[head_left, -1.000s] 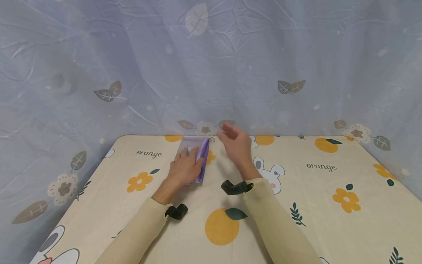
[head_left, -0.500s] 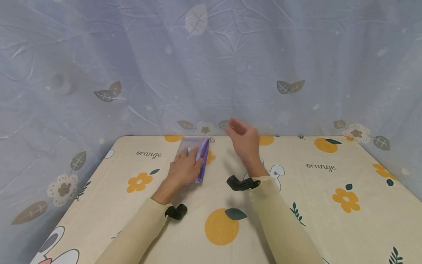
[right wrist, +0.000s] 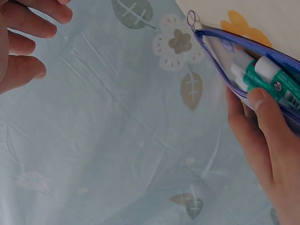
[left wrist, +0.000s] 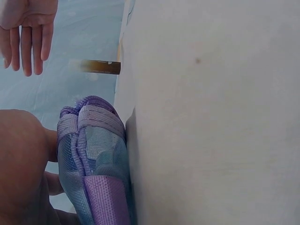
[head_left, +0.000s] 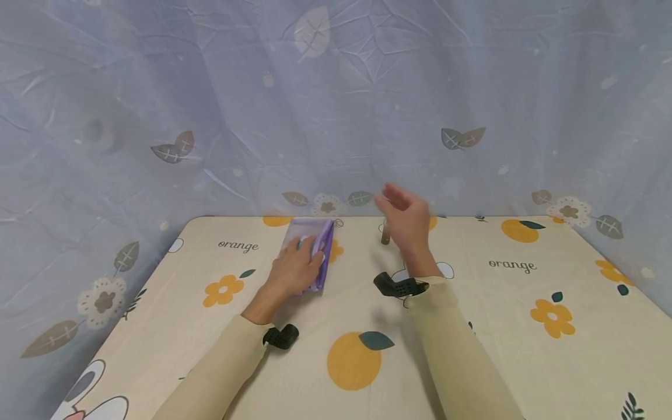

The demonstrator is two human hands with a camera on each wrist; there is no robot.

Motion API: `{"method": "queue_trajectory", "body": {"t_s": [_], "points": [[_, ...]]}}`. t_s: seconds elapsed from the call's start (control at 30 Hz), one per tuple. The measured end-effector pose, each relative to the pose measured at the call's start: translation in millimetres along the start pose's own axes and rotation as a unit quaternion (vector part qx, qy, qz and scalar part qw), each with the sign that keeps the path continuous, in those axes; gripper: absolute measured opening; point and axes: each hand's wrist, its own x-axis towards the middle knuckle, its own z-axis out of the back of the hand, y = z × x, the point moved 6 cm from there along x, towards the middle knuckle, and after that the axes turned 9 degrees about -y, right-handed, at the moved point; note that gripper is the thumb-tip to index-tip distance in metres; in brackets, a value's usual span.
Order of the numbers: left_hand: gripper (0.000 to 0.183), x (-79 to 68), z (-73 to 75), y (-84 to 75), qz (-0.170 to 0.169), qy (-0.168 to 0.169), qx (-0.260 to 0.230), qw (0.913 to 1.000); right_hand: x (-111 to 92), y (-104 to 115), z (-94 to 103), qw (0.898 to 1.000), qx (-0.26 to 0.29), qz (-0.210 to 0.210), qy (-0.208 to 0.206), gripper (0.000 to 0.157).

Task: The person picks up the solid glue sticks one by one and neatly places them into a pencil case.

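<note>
A purple mesh zipper pouch [head_left: 326,251] lies at the back of the table, left of middle. Its zipper side gapes in the right wrist view, where green-and-white tubes [right wrist: 267,77] show inside. My left hand [head_left: 296,269] holds the pouch from above, thumb at the edge of the opening and fingers on the outer mesh. My right hand [head_left: 406,219] is raised at the back of the table with straight fingers and nothing in it. Just beside it stands a slim brown cylinder [head_left: 385,234], its lower end on the table and its other end blurred in the left wrist view [left wrist: 105,67].
A cream tablecloth [head_left: 472,338] printed with oranges, flowers and rabbits covers the table. Behind its back edge hangs a blue-grey patterned curtain [head_left: 336,116]. A small ring pull [right wrist: 191,18] sits at the end of the pouch's zipper.
My right hand has moved steadily right and a little farther back, away from the pouch. The brown cylinder now shows where the hand was. My left hand and the pouch stay put.
</note>
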Motion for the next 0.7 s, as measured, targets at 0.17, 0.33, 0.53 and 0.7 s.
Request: {"method": "queue_trajectory", "body": {"t_s": [0.17, 0.33, 0.53, 0.7], "points": [[0.062, 0.0, -0.2, -0.3, -0.001, 0.001, -0.008, 1.0, 2.6, -1.0, 6.0, 1.0, -0.005, -0.003, -0.013, 0.051], [0.062, -0.5, -0.3, -0.2, -0.005, 0.0, -0.007, 1.0, 4.7, -3.7, 12.6, 1.0, -0.02, -0.009, -0.022, 0.05], [0.061, -1.2, 1.0, -2.6, -0.012, -0.002, -0.009, 0.9999, 8.1, -2.6, 22.4, 0.999, -0.009, -0.005, -0.038, 0.049], [0.061, -1.9, 2.0, -1.4, -0.008, -0.001, -0.004, 1.0, 9.5, -3.4, 24.6, 0.999, -0.004, -0.01, -0.044, 0.049]]}}
